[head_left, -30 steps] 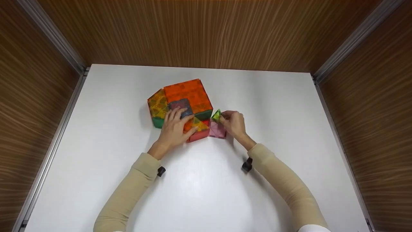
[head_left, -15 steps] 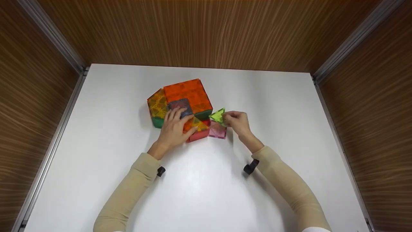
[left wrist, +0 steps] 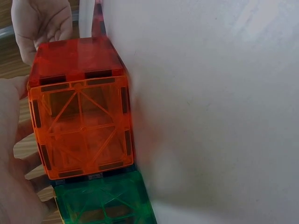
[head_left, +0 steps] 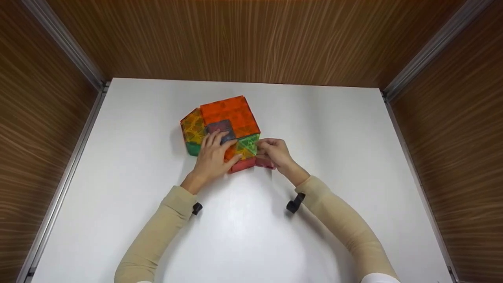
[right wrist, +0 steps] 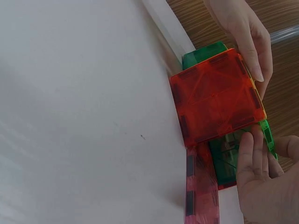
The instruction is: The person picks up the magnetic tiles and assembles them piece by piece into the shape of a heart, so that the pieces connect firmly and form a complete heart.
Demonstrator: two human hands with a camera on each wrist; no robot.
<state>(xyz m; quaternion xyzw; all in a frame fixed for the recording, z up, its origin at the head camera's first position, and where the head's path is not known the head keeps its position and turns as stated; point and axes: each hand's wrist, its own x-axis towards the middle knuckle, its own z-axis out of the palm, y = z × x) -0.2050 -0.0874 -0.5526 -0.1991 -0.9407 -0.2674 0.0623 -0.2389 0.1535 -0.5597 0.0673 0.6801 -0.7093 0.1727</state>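
A building of translucent magnetic tiles stands on the white table, with a large orange roof (head_left: 232,112). My left hand (head_left: 212,157) rests on it, fingers over a dark bluish square tile (head_left: 220,125), thumb at the low front box. The box's orange side (left wrist: 81,128) shows in the left wrist view. Between thumb and fingers my right hand (head_left: 277,152) pinches a light green triangle tile (head_left: 248,143), seen nearly edge-on in the right wrist view. That triangle lies over the box's top, against the roof's front edge. Just below the right hand is a pink tile (head_left: 266,162).
A yellow-topped section (head_left: 192,127) with green sides joins the building's left. Wood-grain panels (head_left: 251,39) enclose the white table (head_left: 232,236) at the back and both sides. A small black device (head_left: 295,203) hangs at the right sleeve, another at the left.
The green triangle was turned in my right hand, then carried left from above the pink tile onto the front box beside the roof. My left hand has stayed in place.
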